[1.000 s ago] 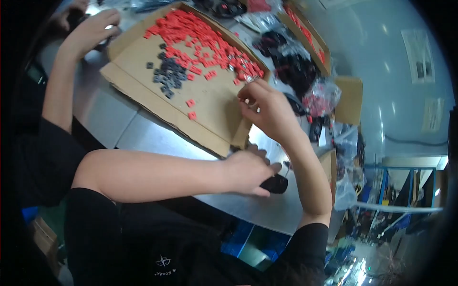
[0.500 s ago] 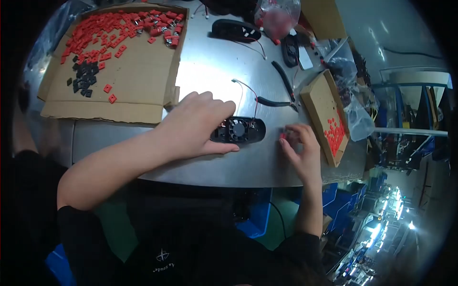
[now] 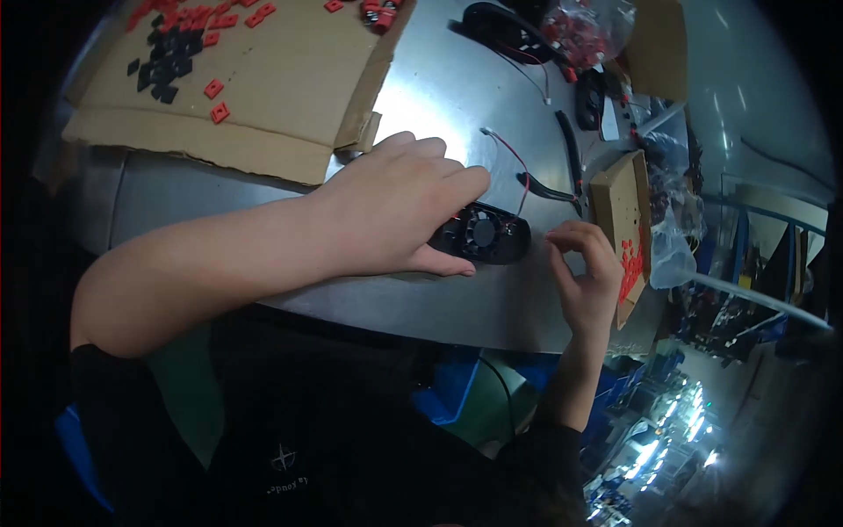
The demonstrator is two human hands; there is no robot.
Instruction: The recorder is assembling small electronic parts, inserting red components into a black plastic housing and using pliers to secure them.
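Note:
My left hand (image 3: pixel 399 206) lies over a black oval housing with a small round fan (image 3: pixel 481 232), its fingers across the far side and its thumb along the near edge. The hand covers the housing's left part. From the housing's far side a thin red and dark wire (image 3: pixel 524 167) runs to a small plug. Just off the housing's right end, my right hand (image 3: pixel 587 259) is curled, thumb and forefinger tips close together in a pinch. Whatever sits between those tips is too small to make out.
A large cardboard tray (image 3: pixel 290 123) with red and black pieces fills the far left. Black-handled pliers (image 3: pixel 571 162) lie beyond the right hand, beside a smaller box (image 3: pixel 645 189) of red bits. Another black housing (image 3: pixel 500 33) and a bag of red parts (image 3: pixel 593 31) lie farther back.
The whole view has shifted, so the table things sit farther right. My right hand has come a little nearer the housing's end. The red bit seen at its fingertips is now hard to see.

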